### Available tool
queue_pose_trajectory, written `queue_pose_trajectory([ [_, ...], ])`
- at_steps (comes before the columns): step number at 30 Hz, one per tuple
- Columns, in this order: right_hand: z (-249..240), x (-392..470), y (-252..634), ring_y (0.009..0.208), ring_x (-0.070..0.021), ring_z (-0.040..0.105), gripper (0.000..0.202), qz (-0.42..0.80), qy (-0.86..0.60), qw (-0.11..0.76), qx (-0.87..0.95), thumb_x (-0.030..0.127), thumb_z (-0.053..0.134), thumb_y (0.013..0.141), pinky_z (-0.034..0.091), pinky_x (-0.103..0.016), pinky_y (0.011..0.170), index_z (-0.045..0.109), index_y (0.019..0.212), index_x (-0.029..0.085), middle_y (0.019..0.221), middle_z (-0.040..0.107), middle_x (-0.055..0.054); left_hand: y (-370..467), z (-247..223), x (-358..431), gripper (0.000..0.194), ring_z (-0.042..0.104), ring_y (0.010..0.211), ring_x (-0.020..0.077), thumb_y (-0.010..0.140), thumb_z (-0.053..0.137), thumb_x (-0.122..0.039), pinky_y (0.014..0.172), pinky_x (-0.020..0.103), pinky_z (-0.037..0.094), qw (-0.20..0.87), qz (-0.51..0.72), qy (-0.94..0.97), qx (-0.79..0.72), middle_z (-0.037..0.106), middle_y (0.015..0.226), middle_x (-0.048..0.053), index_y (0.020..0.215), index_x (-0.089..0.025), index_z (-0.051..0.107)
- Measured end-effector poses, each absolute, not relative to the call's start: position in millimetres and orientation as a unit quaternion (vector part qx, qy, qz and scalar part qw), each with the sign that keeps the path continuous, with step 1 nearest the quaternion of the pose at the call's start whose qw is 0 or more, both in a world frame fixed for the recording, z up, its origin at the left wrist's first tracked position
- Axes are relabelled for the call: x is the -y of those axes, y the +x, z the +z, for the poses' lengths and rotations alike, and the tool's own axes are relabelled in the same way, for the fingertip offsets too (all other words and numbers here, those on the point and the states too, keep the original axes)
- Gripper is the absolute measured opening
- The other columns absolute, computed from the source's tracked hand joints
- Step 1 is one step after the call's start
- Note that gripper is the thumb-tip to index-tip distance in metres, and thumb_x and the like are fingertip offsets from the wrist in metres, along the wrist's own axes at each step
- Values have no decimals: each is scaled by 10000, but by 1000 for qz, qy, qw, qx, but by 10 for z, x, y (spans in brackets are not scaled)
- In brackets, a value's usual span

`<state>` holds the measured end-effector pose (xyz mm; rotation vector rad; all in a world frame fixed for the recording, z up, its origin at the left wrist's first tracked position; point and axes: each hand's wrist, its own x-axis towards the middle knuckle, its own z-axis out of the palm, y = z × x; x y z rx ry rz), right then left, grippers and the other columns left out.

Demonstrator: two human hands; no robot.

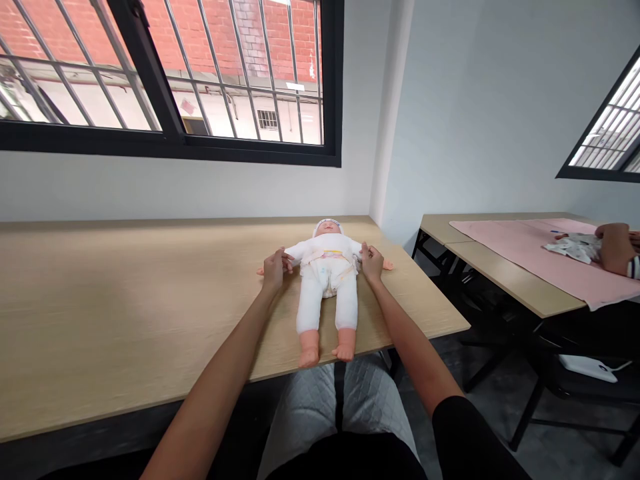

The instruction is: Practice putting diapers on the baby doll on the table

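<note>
A baby doll [326, 283] in white clothes lies on its back on the wooden table [125, 300], its bare feet towards me at the front edge. Around its hips is a white diaper [327, 270] with a coloured band at the waist. My left hand [275, 269] is closed at the doll's arm on the left, and the doll's small hand pokes out beyond it. On the other side my right hand [371, 262] pinches at the opposite arm, its fingers bent. Whether they grip sleeve or arm beneath is hidden.
To the right stands another table with a pink cloth [540, 257], where another person's arm [616, 247] rests by a patterned garment [574, 247]. A black chair [595, 383] holds a white object [589, 367]. A wall and barred window lie behind my table.
</note>
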<state>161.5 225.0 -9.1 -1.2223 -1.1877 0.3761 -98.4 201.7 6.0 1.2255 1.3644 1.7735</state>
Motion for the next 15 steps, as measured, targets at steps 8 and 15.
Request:
queue_pose_trajectory([
  [8,2,-2204,1661,600,-178,481,441,145,-536,694,459,539,392,894,363,-286,617,475,589,231,556,536,-6,-1030,212,-1880,257,447,446,142,756,488,-285,527,270,395,203,672,428,-568,451,391,-25,520,-203,549],
  [15,-66,-2290,1667,680,-194,505,358,95,-536,687,482,426,383,881,372,-300,690,462,591,231,673,614,-45,-1072,201,-1904,222,445,466,149,725,476,-269,520,268,372,178,671,405,-596,448,408,-26,521,-204,534],
])
